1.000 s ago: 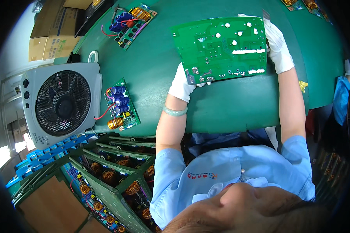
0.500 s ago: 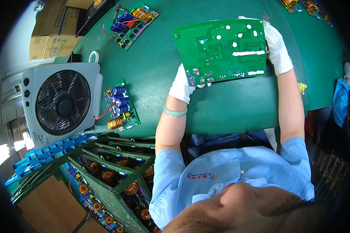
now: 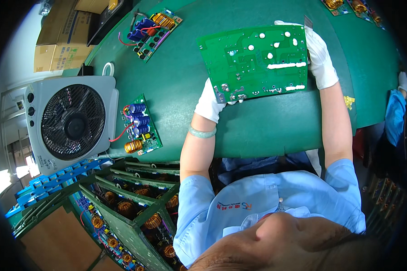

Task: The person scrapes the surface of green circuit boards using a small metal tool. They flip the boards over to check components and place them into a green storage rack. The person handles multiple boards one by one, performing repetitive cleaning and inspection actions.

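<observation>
A green circuit board (image 3: 239, 63) is held up over the table, its solder side facing the camera. White blobs and two white strips mark that face, and solder joints show along its near edge. My left hand (image 3: 209, 103), in a white glove, grips the near left corner by a metal tab, its fingers mostly behind the board. At the right edge my gloved right hand (image 3: 319, 58) is closed round the board, with fingertips showing over the far edge. A small grey flat piece (image 3: 308, 21) sticks up beside the right hand; I cannot make out what it is.
Left on the green table (image 3: 176, 113) lie two component boards, one nearer (image 3: 142, 124) and one farther (image 3: 151, 34). A grey box fan (image 3: 74, 122) stands at the left, near cardboard boxes (image 3: 68, 40). Below it is a green rack (image 3: 135, 217) full of boards. A yellow scrap (image 3: 349, 102) lies right.
The held board has shifted slightly left and nearer, tilting a little, and both hands have moved with it. The grip looks the same.
</observation>
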`<state>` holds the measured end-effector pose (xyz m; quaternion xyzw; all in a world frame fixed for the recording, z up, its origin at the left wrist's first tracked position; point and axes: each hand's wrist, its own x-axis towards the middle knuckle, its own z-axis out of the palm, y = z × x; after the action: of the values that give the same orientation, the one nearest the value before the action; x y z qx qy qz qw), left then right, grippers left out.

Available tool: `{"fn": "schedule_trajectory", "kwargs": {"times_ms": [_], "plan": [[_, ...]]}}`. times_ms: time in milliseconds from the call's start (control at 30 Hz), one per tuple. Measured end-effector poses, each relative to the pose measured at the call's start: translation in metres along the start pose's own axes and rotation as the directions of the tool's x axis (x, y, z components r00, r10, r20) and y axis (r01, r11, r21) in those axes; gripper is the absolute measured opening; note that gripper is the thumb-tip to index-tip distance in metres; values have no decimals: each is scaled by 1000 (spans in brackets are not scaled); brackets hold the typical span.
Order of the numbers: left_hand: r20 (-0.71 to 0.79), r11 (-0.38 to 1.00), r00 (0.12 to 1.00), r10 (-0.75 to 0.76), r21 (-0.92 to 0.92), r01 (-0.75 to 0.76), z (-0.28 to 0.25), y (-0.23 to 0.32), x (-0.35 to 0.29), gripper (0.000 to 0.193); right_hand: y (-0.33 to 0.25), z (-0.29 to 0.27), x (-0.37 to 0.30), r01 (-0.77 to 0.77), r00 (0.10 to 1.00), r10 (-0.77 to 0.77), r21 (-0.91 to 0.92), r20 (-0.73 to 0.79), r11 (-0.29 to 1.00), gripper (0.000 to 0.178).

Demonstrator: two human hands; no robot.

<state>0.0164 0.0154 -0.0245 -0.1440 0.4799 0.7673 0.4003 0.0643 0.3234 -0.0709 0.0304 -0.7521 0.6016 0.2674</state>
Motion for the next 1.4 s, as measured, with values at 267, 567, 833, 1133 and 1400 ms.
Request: {"fn": "schedule_trajectory", "kwargs": {"times_ms": [267,567,833,1133,1400], "plan": [[51,1000,999,-5,19,4,-4,3,-3,44,-26,8,5,-305,948,320,298,-2,905,29],[14,998,998,68,17,-68,-1,-1,-3,42,-34,9,8,-351,934,340,446,107,823,36],[-26,993,993,113,15,-113,5,0,-5,43,-46,10,10,-456,886,439,453,149,766,32],[91,988,987,134,71,-140,-2,0,3,48,-56,6,11,-466,883,430,456,187,759,30],[42,985,990,137,101,-141,7,1,-2,49,-53,11,12,-451,889,434,451,147,770,30]]}}
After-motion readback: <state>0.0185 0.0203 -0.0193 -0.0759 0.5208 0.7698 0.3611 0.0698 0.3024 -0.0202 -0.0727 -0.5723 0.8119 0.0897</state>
